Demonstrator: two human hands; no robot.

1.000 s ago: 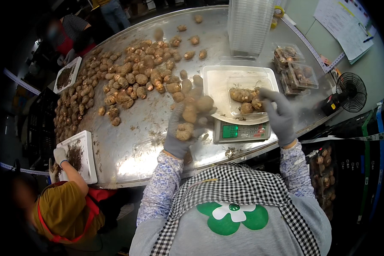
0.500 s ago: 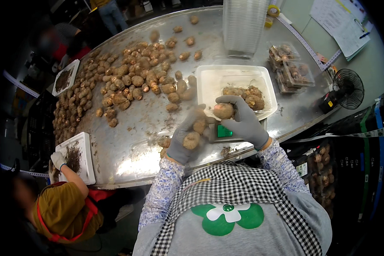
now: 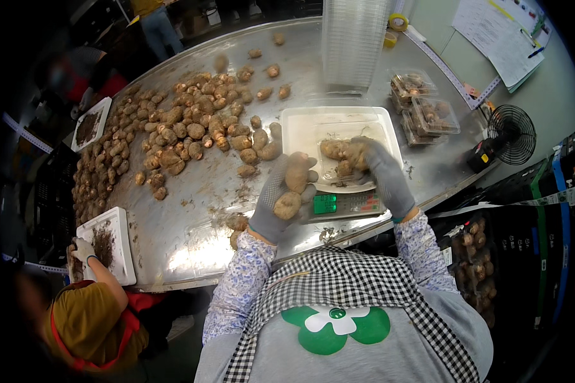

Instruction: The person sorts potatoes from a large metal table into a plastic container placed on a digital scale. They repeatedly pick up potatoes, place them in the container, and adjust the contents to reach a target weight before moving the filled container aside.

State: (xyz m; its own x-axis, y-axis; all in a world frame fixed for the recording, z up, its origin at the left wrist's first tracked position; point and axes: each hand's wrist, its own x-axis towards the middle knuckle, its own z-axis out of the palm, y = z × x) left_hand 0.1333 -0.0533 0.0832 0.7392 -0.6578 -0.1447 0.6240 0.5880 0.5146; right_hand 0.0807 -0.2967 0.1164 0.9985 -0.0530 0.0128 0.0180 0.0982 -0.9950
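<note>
My left hand (image 3: pixel 269 203), in a grey glove, is closed around taros: a rounder taro (image 3: pixel 287 205) at the palm and a longer taro (image 3: pixel 296 173) above it. It hovers over the table just left of a white tray (image 3: pixel 289 121). My right hand (image 3: pixel 388 179), gloved alike, reaches over the tray's right side. Its fingers curl around a brown taro (image 3: pixel 359 153), partly covered by them. Beside that lie a hairy taro (image 3: pixel 333 149) and a smaller one (image 3: pixel 344 168) in the tray. Under the tray's near edge shows a scale (image 3: pixel 351 205) with a lit green display.
Many loose taros (image 3: pixel 191 131) spread over the metal table's left half. A tall stack of clear containers (image 3: pixel 356 48) stands behind the tray. Filled clear packs (image 3: pixel 431 115) and a black fan (image 3: pixel 511 134) are to the right. A co-worker's gloved hand (image 3: pixel 83 249) is over another tray (image 3: pixel 124 246) at left.
My right hand has gone from beside the left hand, where it held a taro, to the taros in the tray. My left hand stays nearly in place, still holding taros.
</note>
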